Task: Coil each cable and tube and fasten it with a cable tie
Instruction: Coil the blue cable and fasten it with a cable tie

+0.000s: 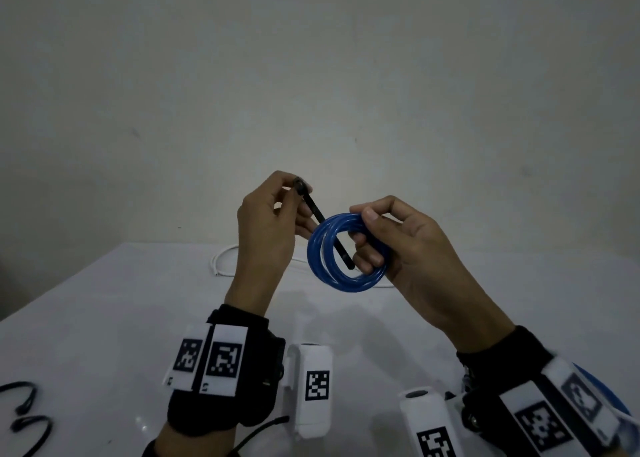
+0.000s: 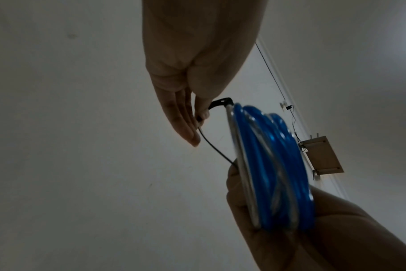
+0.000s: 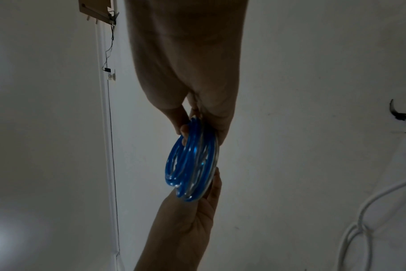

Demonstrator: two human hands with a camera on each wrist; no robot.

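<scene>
A blue tube coil [image 1: 317, 249] hangs in the air above the white table [image 1: 104, 318]. My right hand [image 1: 363, 235] grips its right side, thumb on top and fingers curled through the ring. A black cable tie [image 1: 315, 211] passes through the coil's middle. My left hand [image 1: 298, 193] pinches the tie's upper end between thumb and fingertips. In the left wrist view the tie [image 2: 220, 102] bends over the edge of the coil [image 2: 273, 165]. In the right wrist view the coil [image 3: 190, 165] sits between the right hand [image 3: 192, 124] and the left hand [image 3: 186, 220].
A loose white cable [image 1: 221, 259] lies on the table at the back behind my hands, seen also in the right wrist view as the white cable [image 3: 371, 201]. Spare black cable ties [image 1: 24, 397] lie at the near left edge. A blue object [image 1: 595, 380] shows behind my right wrist.
</scene>
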